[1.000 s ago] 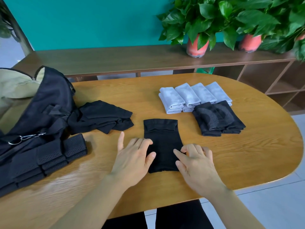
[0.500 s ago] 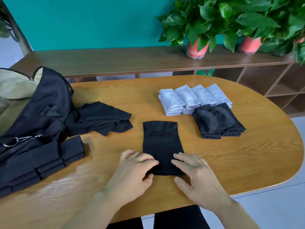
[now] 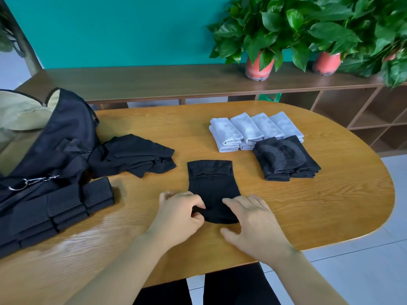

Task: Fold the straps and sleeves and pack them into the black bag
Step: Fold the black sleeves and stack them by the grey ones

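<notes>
Wood, honey-toned: one oval table, carrying everything listed below.
Dark wood: one long low shelf beyond the table's far edge, against a teal wall, with leafy potted plants at its right end.
Black fabric: one black bag, slumped open at the far left of the table, pale lining showing, a metal clip on its near side.
Black perforated material: folded straps, stacked at the near left, touching the bag.
Black knit, loose: a heap of unfolded sleeves, left of centre, just beside the bag.
White knit: folded sleeves, in a row at the far right.
Black knit, grey-patterned: folded sleeves, just in front of the white row and touching it.
Black knit: one flat sleeve, centre of the table, cuff end far, the other end near and under the hands.
Left hand: its grip pinches the sleeve's near left corner between thumb and curled fingers, lifting it slightly.
Right hand: grip released, fingers spread across the sleeve's near right corner, thumb held apart towards the near side.
</notes>
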Demonstrator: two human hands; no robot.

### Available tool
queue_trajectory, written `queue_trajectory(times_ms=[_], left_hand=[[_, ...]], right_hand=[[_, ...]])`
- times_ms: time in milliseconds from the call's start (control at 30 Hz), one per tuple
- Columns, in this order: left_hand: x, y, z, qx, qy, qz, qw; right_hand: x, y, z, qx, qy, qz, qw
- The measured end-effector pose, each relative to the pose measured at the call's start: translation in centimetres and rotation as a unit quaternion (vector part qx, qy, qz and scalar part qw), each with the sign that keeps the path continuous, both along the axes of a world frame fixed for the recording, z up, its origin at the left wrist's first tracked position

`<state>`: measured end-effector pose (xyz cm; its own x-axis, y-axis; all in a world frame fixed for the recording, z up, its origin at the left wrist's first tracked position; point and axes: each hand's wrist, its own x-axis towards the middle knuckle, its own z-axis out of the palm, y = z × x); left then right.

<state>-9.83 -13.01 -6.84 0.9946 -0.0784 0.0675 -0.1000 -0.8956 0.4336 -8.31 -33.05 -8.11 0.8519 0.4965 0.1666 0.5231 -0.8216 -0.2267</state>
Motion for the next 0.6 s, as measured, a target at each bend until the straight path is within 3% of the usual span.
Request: queue_trajectory(times_ms=[133, 267, 433, 600], left_hand=[[-0.1, -0.3, 0.6, -0.053, 0.031, 0.026, 0.998], [-1.3, -0.3, 1.4, -0.088, 0.034, -0.028, 0.995], [-2.3, -0.7, 0.7, 0.056, -0.024, -0.082, 0.995], [-2.2, 0.0, -0.4, 0.017, -0.062, 0.007, 0.998]], right_hand=[[0.4, 0.6, -0.2, -0.004, -0.048, 0.002, 0.999], [0.2, 0.9, 0.1, 0.007, -0.061, -0.023, 0.998], [0.0, 1.3, 0.2, 0.021, -0.051, -0.033, 0.998], [0.4, -0.2, 0.0, 0.09, 0.012, -0.047, 0.995]])
